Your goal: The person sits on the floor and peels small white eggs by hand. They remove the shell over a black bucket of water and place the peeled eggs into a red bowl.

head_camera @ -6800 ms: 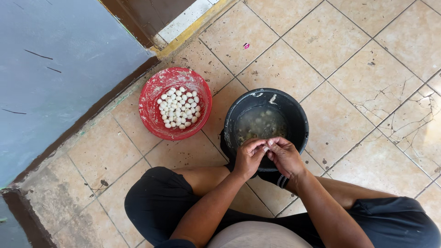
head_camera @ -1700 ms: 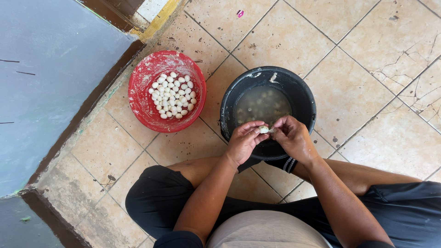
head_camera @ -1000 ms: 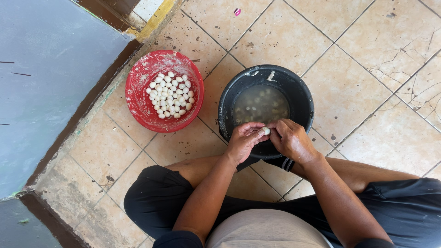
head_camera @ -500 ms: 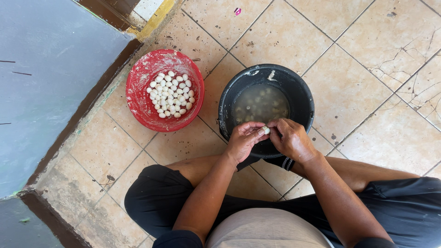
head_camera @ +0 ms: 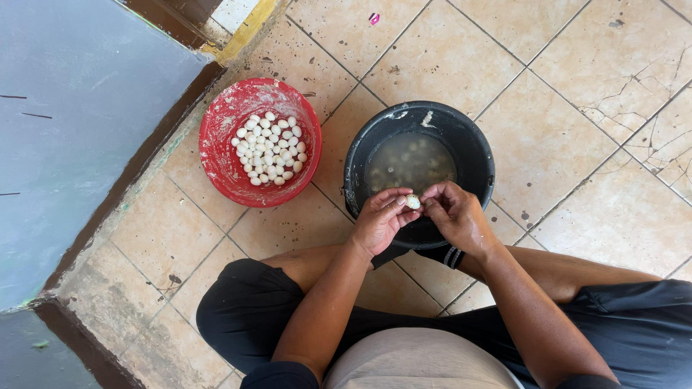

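Dozens of peeled white eggs (head_camera: 268, 149) already sit piled in the red bowl (head_camera: 216, 137) at the upper left of the frame, so a good share of the peeling looks done. More small eggs show dimly through the cloudy water in the black bucket (head_camera: 476, 155) at centre, and those look to be what is left; how many, you cannot tell through the murk.

You hold one egg (head_camera: 413, 202) over the near rim of the bucket, between both hands. Your left hand (head_camera: 380, 220) cups it from below with its fingers closed round it, and your right hand (head_camera: 455, 216) pinches at it from the other side, thumb and fingers narrowed onto the shell. Both forearms reach forward from your lap, wrists bent inward, above the tiled floor (head_camera: 447, 57).
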